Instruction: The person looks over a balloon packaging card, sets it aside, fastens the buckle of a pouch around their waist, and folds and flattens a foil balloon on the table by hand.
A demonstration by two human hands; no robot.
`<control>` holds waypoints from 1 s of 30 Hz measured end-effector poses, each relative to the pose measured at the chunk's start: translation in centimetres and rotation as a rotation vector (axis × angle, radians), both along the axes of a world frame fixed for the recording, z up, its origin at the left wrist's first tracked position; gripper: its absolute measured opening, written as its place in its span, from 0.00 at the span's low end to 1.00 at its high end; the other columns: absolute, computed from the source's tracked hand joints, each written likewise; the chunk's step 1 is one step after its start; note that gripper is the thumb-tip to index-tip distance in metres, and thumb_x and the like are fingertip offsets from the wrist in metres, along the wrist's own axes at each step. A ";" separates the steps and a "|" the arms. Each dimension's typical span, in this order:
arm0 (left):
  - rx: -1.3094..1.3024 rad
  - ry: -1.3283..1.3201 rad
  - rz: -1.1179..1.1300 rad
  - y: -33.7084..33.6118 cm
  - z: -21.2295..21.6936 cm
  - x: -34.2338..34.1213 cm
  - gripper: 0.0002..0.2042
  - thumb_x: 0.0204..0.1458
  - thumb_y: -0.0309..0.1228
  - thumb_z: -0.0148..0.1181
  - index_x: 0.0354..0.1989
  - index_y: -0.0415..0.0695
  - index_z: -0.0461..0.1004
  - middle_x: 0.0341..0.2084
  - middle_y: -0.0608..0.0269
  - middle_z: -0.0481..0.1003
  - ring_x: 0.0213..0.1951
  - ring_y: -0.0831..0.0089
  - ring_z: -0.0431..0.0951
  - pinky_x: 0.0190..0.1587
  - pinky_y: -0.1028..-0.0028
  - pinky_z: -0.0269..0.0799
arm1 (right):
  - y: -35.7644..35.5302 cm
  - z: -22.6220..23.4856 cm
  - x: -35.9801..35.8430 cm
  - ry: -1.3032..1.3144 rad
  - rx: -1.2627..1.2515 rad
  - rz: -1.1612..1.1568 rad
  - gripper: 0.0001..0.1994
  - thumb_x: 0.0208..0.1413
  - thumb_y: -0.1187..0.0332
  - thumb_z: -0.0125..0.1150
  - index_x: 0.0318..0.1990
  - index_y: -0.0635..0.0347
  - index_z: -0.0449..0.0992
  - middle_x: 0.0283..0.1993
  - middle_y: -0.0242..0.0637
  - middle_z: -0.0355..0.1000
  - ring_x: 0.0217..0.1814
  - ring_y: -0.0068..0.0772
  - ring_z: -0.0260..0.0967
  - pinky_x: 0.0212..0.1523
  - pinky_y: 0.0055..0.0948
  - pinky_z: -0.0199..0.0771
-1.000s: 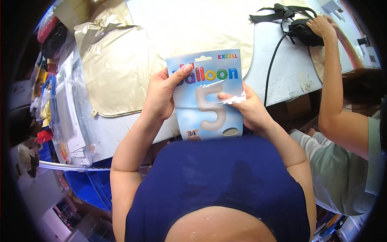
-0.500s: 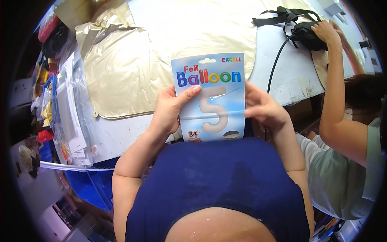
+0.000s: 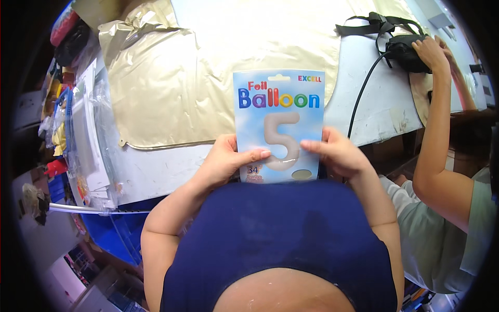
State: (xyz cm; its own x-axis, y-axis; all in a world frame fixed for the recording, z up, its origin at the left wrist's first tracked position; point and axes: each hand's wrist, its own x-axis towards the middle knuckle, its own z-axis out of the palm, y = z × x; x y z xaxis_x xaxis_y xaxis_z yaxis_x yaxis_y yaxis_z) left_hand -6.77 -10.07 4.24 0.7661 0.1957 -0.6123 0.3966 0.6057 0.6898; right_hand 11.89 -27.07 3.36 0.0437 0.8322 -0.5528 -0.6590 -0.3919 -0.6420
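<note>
Upright in front of my chest is a flat light-blue foil balloon packet (image 3: 280,125), with a large pale numeral pictured on its front and a hang slot at the top. My left hand (image 3: 232,158) pinches its lower left side, thumb on the front. On the lower right side my right hand (image 3: 338,152) grips it, thumb also in front, fingers behind and partly hidden. Just beyond the packet, a large flat gold foil balloon (image 3: 161,99) is spread over the white table (image 3: 161,174).
Another person's hand (image 3: 431,53) handles a black strapped pouch (image 3: 408,52) at the right, from which a black cable (image 3: 359,88) runs toward me. Clear plastic sleeves and papers (image 3: 93,140) pile along the left edge. A blue bin (image 3: 112,234) stands below the table's left side.
My right hand has closed onto the packet's right side. My left hand has slid down its left edge. The packet is straighter, and its front looks smoother.
</note>
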 end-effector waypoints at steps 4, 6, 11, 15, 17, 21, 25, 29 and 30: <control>0.082 0.027 -0.091 0.2 0.6 0.3 0.19 0.48 0.28 0.69 0.47 0.33 0.74 0.40 0.57 0.78 0.40 0.76 0.78 0.44 0.75 0.75 | 3.1 0.0 1.7 0.016 0.079 -0.223 0.22 0.61 0.63 0.60 0.56 0.69 0.67 0.53 0.43 0.72 0.52 0.31 0.72 0.52 0.30 0.74; 0.135 -0.001 -0.099 1.4 0.4 0.4 0.19 0.48 0.29 0.69 0.47 0.33 0.74 0.40 0.58 0.78 0.39 0.76 0.78 0.43 0.75 0.74 | 4.3 -0.4 1.6 0.078 0.118 -0.268 0.20 0.61 0.63 0.59 0.55 0.69 0.69 0.52 0.42 0.73 0.51 0.31 0.73 0.51 0.30 0.75; 0.166 -0.095 0.135 4.7 -0.3 2.5 0.15 0.58 0.42 0.60 0.38 0.40 0.77 0.27 0.69 0.77 0.26 0.86 0.73 0.29 0.82 0.68 | 4.5 -0.3 1.3 0.148 0.164 -0.240 0.17 0.63 0.64 0.56 0.54 0.67 0.69 0.52 0.42 0.73 0.51 0.30 0.73 0.52 0.31 0.75; 0.158 -0.021 0.110 3.7 0.2 2.4 0.15 0.58 0.40 0.60 0.39 0.38 0.77 0.29 0.67 0.77 0.28 0.85 0.74 0.32 0.81 0.68 | 3.6 0.0 0.9 0.101 0.174 -0.244 0.17 0.64 0.65 0.55 0.55 0.67 0.69 0.52 0.41 0.73 0.52 0.29 0.72 0.53 0.31 0.74; 0.157 -0.026 0.127 2.9 -0.1 1.6 0.15 0.58 0.39 0.60 0.39 0.37 0.77 0.29 0.66 0.78 0.29 0.84 0.74 0.33 0.81 0.69 | 2.9 -0.4 0.6 0.097 0.176 -0.204 0.18 0.64 0.65 0.54 0.56 0.68 0.68 0.53 0.41 0.72 0.53 0.28 0.71 0.54 0.30 0.73; 0.164 -0.047 0.104 1.8 0.3 0.2 0.14 0.57 0.36 0.62 0.40 0.35 0.78 0.31 0.64 0.79 0.33 0.82 0.75 0.37 0.80 0.71 | 1.8 -0.2 -0.3 0.092 0.141 -0.183 0.17 0.64 0.65 0.53 0.56 0.68 0.68 0.53 0.41 0.72 0.53 0.28 0.71 0.54 0.29 0.72; 0.189 -0.031 0.035 1.3 0.4 -0.9 0.12 0.56 0.32 0.62 0.41 0.33 0.79 0.35 0.61 0.80 0.36 0.81 0.76 0.40 0.77 0.73 | 1.0 -0.2 -1.1 0.012 0.155 -0.149 0.18 0.64 0.65 0.54 0.55 0.69 0.68 0.52 0.41 0.73 0.54 0.26 0.70 0.55 0.28 0.71; 0.140 -0.029 0.060 0.6 0.7 -1.1 0.10 0.54 0.29 0.64 0.37 0.33 0.79 0.32 0.62 0.79 0.36 0.81 0.75 0.40 0.79 0.71 | -0.1 -0.4 -1.1 0.002 0.117 -0.094 0.20 0.63 0.65 0.57 0.57 0.70 0.67 0.55 0.42 0.71 0.57 0.30 0.68 0.59 0.32 0.66; 0.138 -0.029 0.063 0.5 0.8 -1.1 0.10 0.54 0.29 0.64 0.37 0.33 0.79 0.32 0.62 0.79 0.36 0.81 0.75 0.40 0.79 0.71 | -0.1 -0.4 -1.2 0.002 0.115 -0.091 0.20 0.63 0.65 0.57 0.57 0.70 0.67 0.55 0.42 0.71 0.57 0.30 0.68 0.59 0.32 0.66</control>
